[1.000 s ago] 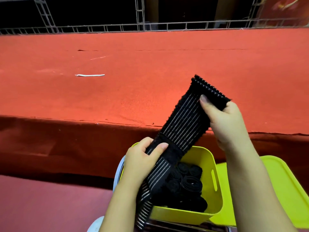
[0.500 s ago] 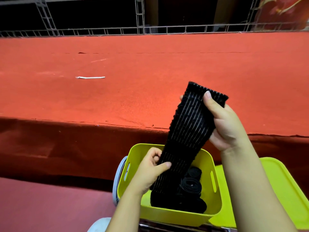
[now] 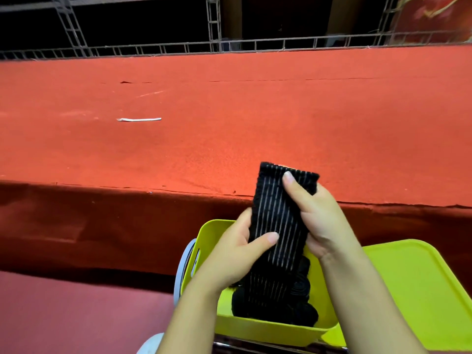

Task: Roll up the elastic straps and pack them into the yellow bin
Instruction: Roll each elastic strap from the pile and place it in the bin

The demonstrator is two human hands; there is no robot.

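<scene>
A black elastic strap (image 3: 278,218) with thin white stripes stands nearly upright above the yellow bin (image 3: 260,328). My right hand (image 3: 316,221) pinches its upper end, thumb across the front. My left hand (image 3: 237,251) grips the strap lower down from the left, thumb pressed on its face. The strap's lower part hangs down into the bin. Several rolled black straps (image 3: 301,290) lie in the bin, partly hidden behind the hanging strap.
A yellow lid (image 3: 413,290) lies to the right of the bin. A white round object (image 3: 182,264) sits against the bin's left side. A red carpeted platform (image 3: 229,123) stretches ahead, with a white strip (image 3: 139,119) on it. Metal trusses line its far edge.
Both hands have come down and closer together. The strap has swung from slanting right to nearly upright. My left hand has moved up from the bin's rim onto the strap's middle.
</scene>
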